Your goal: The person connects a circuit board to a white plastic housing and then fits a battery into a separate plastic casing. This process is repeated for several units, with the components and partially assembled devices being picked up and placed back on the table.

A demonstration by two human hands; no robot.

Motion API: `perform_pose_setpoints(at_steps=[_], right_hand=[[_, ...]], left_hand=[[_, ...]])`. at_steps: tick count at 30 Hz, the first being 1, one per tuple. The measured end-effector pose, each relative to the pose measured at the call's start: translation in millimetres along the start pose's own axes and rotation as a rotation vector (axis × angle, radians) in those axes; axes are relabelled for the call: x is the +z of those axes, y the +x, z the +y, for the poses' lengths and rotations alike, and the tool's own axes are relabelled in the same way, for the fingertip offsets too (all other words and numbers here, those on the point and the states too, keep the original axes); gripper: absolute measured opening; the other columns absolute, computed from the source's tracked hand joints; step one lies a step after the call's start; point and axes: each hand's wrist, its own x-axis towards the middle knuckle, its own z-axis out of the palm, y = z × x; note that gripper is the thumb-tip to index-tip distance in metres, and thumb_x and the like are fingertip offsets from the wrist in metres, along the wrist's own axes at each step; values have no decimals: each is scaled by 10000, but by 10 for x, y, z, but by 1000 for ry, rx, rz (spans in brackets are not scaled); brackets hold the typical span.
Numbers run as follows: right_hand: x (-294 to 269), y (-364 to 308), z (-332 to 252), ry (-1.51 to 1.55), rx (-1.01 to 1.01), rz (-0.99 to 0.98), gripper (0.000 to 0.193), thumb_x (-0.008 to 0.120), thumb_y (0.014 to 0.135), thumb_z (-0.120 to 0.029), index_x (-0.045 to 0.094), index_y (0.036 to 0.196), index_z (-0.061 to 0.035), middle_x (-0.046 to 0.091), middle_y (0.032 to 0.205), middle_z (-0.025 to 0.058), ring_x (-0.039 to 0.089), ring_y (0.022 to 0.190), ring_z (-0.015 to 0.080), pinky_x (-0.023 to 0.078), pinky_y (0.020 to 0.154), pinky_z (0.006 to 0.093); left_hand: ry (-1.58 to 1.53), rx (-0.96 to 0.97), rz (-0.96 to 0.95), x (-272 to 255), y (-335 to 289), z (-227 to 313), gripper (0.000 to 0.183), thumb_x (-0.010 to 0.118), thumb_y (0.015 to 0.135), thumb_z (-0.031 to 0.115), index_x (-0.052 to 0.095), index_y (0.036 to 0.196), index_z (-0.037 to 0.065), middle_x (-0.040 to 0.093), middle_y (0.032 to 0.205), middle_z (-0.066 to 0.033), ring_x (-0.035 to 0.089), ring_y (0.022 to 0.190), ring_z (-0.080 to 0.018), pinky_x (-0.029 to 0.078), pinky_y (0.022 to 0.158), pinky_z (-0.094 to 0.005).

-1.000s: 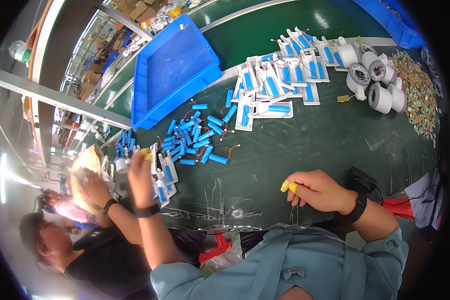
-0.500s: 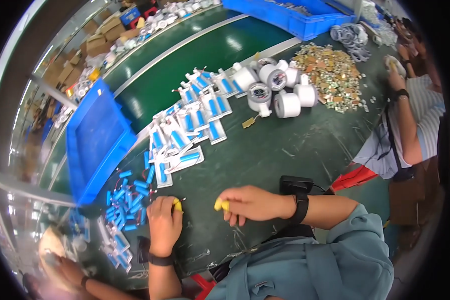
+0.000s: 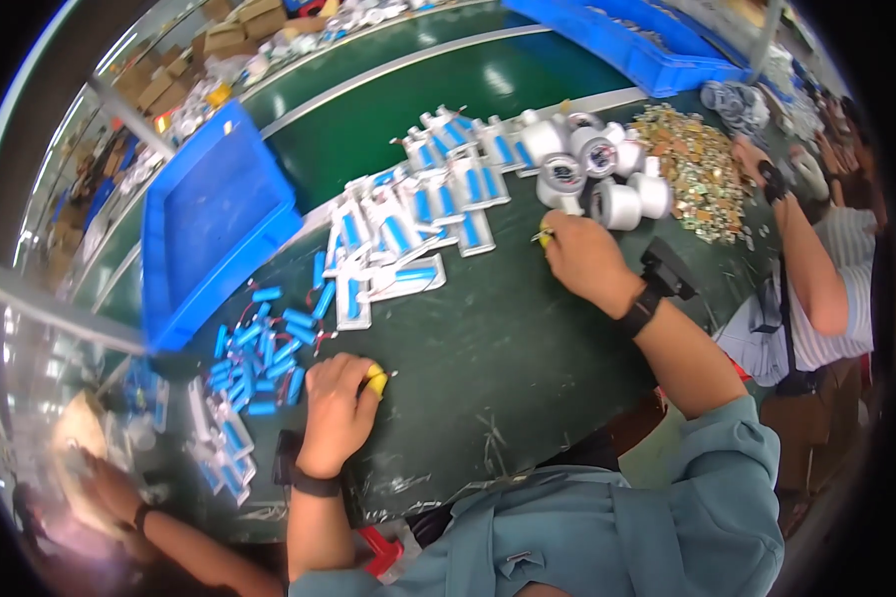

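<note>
My left hand (image 3: 336, 416) rests on the green tabletop with its fingers curled and a yellow cover on the thumb. A small pale tip pokes out beside that thumb; whatever it belongs to is hidden under the hand. Right of the hand's wrist lies bare green surface, and to its left is a heap of blue cylindrical battery cells (image 3: 266, 350) with thin wires. My right hand (image 3: 589, 261) reaches far out, its yellow-covered fingertips drawn together just below a white round housing (image 3: 562, 181) with a stem. What those fingertips pinch I cannot make out.
White trays holding blue cells (image 3: 398, 234) lie piled beyond my hands. Right of the housings spreads a heap of small circuit boards (image 3: 697, 169). A blue bin (image 3: 219, 214) stands tilted at left, another blue bin (image 3: 657, 62) at the back. People work on both sides.
My right hand has moved forward and right, from near my left hand to the white housings. The left hand stays by the cells. The whole view has shifted somewhat.
</note>
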Motion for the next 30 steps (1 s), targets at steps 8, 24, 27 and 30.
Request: perform_pose_setpoints(at_steps=[8,24,27,30], right_hand=[[-221,-460,-421,1209,463,-354,362,473,974,-62,503,1321,39,602,1192,135,651,1010,237,558,842,328],[-229,-783,-420,1813,807,-206,219,507,972,-102,552,1152,15,629,1029,70,652,909,174,556,797,280],[-233,-815,-540,1746,717,-289,208,503,961,-96,555,1130,13,632,1001,63,644,876,153,540,751,243],[-126,-867,-670,1580,674,-358,221,495,949,-88,549,1153,-21,624,989,66,640,805,142,536,673,243]], left_hand=[[-36,101,3,0,-55,-25,326,618,746,-23,556,1056,53,648,989,-88,598,915,-303,403,881,-415],[-10,84,-47,-17,-78,3,289,713,749,15,645,1025,63,652,966,-80,591,950,-301,406,931,-413],[86,64,56,-37,-25,100,342,706,764,48,631,1097,71,610,1141,-110,563,1034,-315,401,931,-414],[171,-7,125,-37,-2,52,360,684,780,55,622,1134,48,609,1169,-125,561,1058,-327,394,947,-420]])
